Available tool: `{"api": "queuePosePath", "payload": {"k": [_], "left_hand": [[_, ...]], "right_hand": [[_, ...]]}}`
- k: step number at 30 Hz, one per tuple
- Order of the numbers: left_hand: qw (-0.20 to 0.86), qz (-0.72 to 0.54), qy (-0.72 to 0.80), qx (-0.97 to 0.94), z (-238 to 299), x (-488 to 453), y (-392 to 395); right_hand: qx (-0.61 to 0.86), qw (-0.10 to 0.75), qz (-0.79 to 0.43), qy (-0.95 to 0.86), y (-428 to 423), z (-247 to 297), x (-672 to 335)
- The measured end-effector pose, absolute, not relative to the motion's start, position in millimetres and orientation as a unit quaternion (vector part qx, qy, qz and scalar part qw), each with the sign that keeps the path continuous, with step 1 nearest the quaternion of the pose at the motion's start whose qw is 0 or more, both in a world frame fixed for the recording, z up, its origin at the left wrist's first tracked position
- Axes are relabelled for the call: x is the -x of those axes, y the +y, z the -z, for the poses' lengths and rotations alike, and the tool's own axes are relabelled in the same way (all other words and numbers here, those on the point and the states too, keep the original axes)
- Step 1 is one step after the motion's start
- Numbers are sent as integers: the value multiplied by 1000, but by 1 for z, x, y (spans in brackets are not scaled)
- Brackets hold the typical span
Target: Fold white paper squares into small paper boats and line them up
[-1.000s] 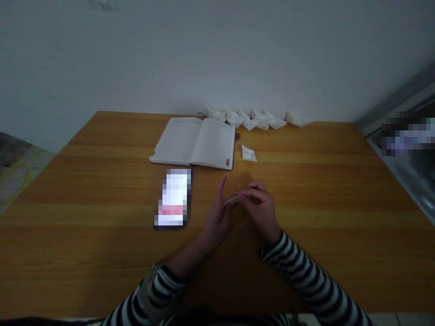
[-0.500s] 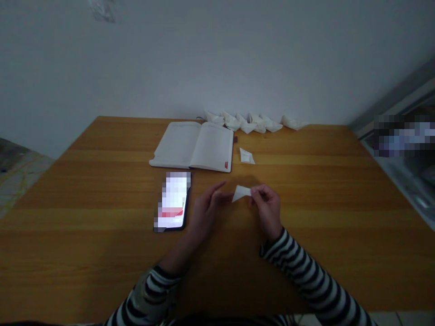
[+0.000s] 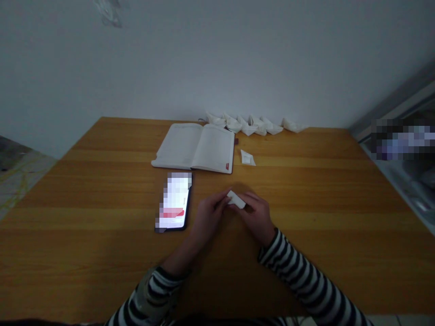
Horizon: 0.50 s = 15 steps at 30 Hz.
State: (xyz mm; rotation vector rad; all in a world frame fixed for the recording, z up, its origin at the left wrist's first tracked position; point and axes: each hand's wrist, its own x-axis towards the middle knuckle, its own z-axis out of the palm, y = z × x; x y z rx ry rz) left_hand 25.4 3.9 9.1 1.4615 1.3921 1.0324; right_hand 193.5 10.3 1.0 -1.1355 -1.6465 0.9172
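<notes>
Both hands meet mid-tabletop [image 3: 306,192], w/ a small folded paper [image 3: 236,199] held btwn them, near the front of the notebook. The L hand [image 3: 207,216] and R hand [image 3: 258,215] come in from opposite sides, prob. so each can pinch one end & keep the folded paper steady. L fingers [image 3: 221,199] are nearly closed, tips on the paper's left end. R fingers [image 3: 250,198] curl over its right end, also nearly closed, w/ hardly any gap. Exact finger-to-paper contact is partly hidden & thumbs can't be made out. Paper seems low over the tabletop, but can't tell if it's touching.

Striped sleeves [image 3: 302,276] run back to the body, elbows apart. Phone [image 3: 173,203], screen pixelated, lies just left of the L hand. Open notebook [image 3: 180,146] sits beyond it. Small paper scrap [image 3: 248,157] lies right of the notebook. A row of folded paper boats [image 3: 248,126] lines the far edge by the wall.
</notes>
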Motion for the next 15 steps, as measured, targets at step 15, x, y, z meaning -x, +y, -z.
{"api": "queuePosePath", "payload": {"k": [15], "left_hand": [[315, -389, 504, -704, -13, -26, 1]], "right_hand": [[451, 469, -613, -448, 16, 3, -192]]}}
